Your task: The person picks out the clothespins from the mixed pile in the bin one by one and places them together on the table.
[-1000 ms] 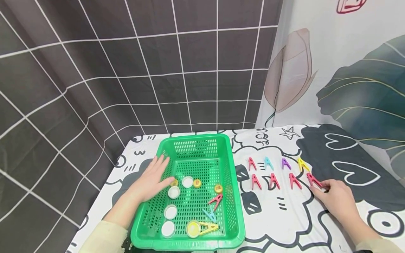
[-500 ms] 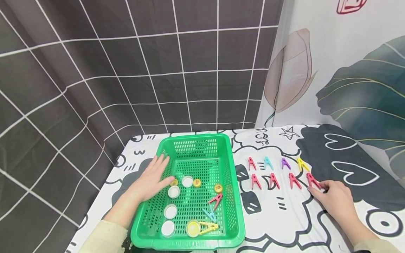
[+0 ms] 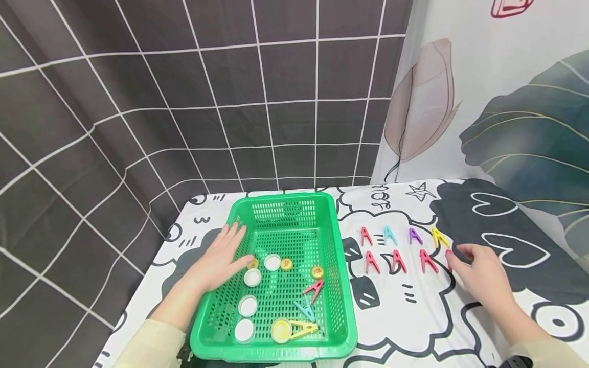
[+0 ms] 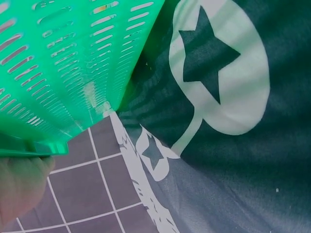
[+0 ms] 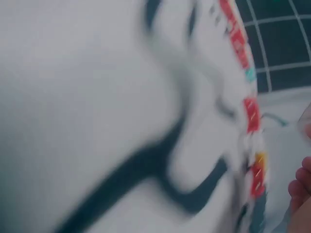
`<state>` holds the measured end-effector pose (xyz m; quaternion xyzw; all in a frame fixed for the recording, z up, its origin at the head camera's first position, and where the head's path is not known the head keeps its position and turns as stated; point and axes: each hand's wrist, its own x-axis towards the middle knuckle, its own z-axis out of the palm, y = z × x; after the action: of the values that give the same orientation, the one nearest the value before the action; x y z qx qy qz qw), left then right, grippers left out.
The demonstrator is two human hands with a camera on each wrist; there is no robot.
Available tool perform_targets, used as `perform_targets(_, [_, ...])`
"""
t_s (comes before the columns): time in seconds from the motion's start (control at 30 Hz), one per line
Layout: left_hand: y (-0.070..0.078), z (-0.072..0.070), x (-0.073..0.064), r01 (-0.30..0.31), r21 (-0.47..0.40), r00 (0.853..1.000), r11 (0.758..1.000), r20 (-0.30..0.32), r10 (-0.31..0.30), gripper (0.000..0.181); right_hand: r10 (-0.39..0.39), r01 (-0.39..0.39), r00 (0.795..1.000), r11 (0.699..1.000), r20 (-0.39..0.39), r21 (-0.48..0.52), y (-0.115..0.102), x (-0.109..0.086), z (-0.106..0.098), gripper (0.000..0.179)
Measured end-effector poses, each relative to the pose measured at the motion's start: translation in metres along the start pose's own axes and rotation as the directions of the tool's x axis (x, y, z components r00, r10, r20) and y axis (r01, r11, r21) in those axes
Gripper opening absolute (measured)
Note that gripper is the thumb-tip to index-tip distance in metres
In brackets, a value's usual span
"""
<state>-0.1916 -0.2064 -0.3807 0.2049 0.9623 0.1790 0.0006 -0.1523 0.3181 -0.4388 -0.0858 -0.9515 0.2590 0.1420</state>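
Observation:
In the head view my left hand (image 3: 219, 263) rests on the left rim of a green plastic basket (image 3: 346, 286), fingers straight and thumb reaching inside. My right hand (image 3: 485, 273) is at the right end of two rows of clothespins, its fingers loosely bent. It partly covers a red clothespin (image 3: 449, 259) on the cloth. In the right wrist view its fingers (image 5: 302, 182) stand apart from the red clothespin (image 5: 257, 179). Beside it lies another red clothespin (image 3: 428, 261); above are a yellow clothespin (image 3: 439, 237) and a purple one.
Inside the basket lie several white round lids (image 3: 248, 305), several small yellow caps (image 3: 317, 272), a yellow-centred lid (image 3: 281, 331), and red, blue and yellow clothespins (image 3: 303, 329). A patterned cloth (image 3: 391, 317) covers the table. Dark gridded curtain (image 3: 294, 122) hangs behind.
My right hand has lifted off the last red clothespin in the front row and shifted slightly up, now partly covering it. The left hand has stayed on the basket rim.

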Motion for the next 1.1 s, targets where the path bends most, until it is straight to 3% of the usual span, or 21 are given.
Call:
perform_targets(0.2, [0.0, 0.001, 0.0, -0.005, 0.004, 1.0, 1.0, -0.006, 0.005, 0.081, -0.137, 0.136, 0.99, 0.988, 0.021, 0.069, -0.046, 0.012, -0.008, 0.038])
perform_targets(0.33, [-0.001, 0.001, 0.0, -0.001, 0.007, 1.0, 1.0, -0.004, 0.001, 0.081, -0.233, 0.221, 0.966, 0.969, 0.108, 0.115, -0.082, 0.018, -0.015, 0.033])
perform_targets(0.5, [-0.001, 0.001, 0.0, -0.002, 0.008, 1.0, 1.0, -0.004, 0.002, 0.081, -0.319, 0.273, 0.918, 0.94, 0.238, 0.205, -0.125, 0.022, -0.016, 0.033])
perform_targets(0.67, [-0.001, 0.001, 0.0, 0.003, 0.012, 1.0, 1.0, -0.006, -0.003, 0.081, -0.434, 0.334, 0.843, 0.885, 0.318, 0.325, -0.159, 0.027, -0.003, 0.024])
perform_targets(0.8, [-0.001, 0.001, 0.0, 0.002, 0.01, 1.0, 1.0, -0.011, -0.002, 0.081, -0.516, 0.341, 0.761, 0.834, 0.393, 0.435, -0.184, 0.028, 0.01, 0.024])
perform_targets(0.87, [0.0, 0.0, 0.0, -0.001, 0.01, 1.0, 1.0, -0.012, 0.002, 0.081, -0.552, 0.343, 0.704, 0.815, 0.447, 0.467, -0.197, 0.027, 0.013, 0.024])
perform_targets(1.0, [0.001, 0.001, 0.0, -0.009, 0.009, 1.0, 1.0, -0.013, 0.009, 0.08, -0.594, 0.375, 0.557, 0.804, 0.58, 0.462, -0.225, 0.024, 0.016, 0.021])
perform_targets(1.1, [0.0, 0.001, -0.001, -0.011, 0.011, 1.0, 1.0, -0.016, 0.011, 0.08, -0.578, 0.387, 0.439, 0.812, 0.688, 0.436, -0.244, 0.02, 0.021, 0.016])
